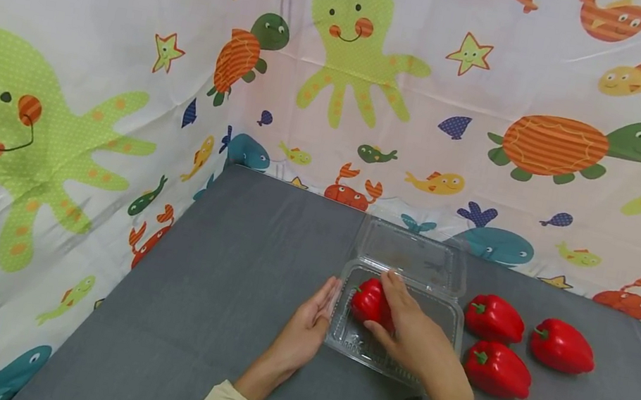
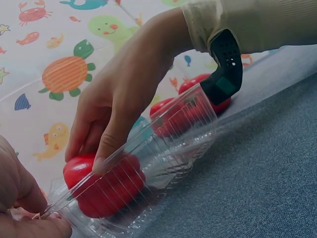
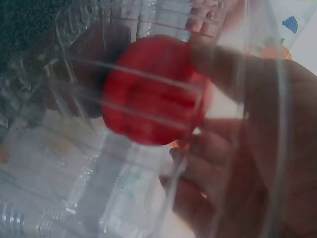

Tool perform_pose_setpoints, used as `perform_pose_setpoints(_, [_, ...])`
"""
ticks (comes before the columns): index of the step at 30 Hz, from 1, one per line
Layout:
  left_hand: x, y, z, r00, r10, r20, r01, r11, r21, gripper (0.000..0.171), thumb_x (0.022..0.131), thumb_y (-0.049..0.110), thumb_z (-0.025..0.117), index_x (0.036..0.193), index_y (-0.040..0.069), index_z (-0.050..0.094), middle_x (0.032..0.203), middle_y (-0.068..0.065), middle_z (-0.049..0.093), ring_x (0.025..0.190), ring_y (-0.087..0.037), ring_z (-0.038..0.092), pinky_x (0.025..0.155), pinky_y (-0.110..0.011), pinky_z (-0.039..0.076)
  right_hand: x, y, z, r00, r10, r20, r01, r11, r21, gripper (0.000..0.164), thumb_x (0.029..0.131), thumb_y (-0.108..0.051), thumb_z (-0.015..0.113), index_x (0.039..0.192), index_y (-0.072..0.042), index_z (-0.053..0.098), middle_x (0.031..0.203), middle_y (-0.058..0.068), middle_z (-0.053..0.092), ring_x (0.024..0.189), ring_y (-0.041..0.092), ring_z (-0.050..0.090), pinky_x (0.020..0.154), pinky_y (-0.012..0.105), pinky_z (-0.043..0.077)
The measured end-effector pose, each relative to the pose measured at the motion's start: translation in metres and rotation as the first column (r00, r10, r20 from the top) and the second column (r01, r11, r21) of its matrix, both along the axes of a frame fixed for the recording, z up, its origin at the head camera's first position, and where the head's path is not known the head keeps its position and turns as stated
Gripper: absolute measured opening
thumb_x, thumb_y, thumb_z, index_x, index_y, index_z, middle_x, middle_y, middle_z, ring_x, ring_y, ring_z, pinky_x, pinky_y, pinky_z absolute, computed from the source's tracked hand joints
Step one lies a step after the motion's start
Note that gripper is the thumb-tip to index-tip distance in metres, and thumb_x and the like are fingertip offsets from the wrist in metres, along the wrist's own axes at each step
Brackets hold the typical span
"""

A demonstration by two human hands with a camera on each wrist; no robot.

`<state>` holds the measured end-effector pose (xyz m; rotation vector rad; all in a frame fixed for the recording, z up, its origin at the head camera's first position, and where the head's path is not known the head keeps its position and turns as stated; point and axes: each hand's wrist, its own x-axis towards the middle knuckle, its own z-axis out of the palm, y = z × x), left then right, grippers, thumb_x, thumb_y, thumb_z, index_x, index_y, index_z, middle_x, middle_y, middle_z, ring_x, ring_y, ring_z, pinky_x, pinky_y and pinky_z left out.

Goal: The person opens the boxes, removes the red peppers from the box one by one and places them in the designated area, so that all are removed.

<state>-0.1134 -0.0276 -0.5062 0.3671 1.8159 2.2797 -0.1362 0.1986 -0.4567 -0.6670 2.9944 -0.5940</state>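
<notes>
A red bell pepper (image 1: 368,301) is in the left part of a clear plastic clamshell container (image 1: 443,316), its green stem toward the left. My right hand (image 1: 423,338) reaches in from above and grips the pepper between thumb and fingers. Seen from the left wrist, the right thumb presses the near side of the pepper (image 2: 110,191), behind the see-through wall. My left hand (image 1: 300,331) holds the container's left rim, pinched between thumb and fingers (image 2: 29,196). The right wrist view shows the pepper (image 3: 148,91) through the plastic, blurred.
Beyond the base, the container's hinged lid (image 1: 414,254) lies folded back. Right of the container are three more red bell peppers, one near the back (image 1: 495,318), one in front (image 1: 498,369) and one farther right (image 1: 563,346). A grey cloth (image 1: 198,307) covers the table; a sea-animal-print curtain (image 1: 199,14) stands behind.
</notes>
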Motion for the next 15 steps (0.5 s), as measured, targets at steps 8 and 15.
perform_pose_setpoints(8, [0.0002,-0.0003,0.0002,1.0,-0.004,-0.006,0.003,1.0,-0.007,0.065,0.107,-0.012,0.03,0.167,-0.004,0.008,0.176,-0.015,0.016,0.162,-0.024,0.014,0.128,-0.035,0.015,0.0003,-0.0018,-0.0016,1.0,0.002,-0.02,-0.002,1.0,0.011,0.097,0.091,-0.036,0.085,0.166,-0.004,0.032,0.17,0.018,0.032,0.15,0.042,0.042,0.105,0.061,0.051])
perform_pose_setpoints(15, [-0.0003,-0.0001,-0.001,1.0,-0.007,-0.019,0.008,1.0,0.009,0.063,0.107,-0.012,0.028,0.166,-0.007,0.007,0.175,-0.017,0.015,0.162,-0.027,0.011,0.128,-0.036,0.012,-0.0002,-0.0051,-0.0019,0.999,0.005,-0.033,-0.004,1.0,0.023,0.097,0.089,-0.034,0.086,0.164,-0.001,0.034,0.168,0.02,0.034,0.151,0.043,0.041,0.105,0.062,0.052])
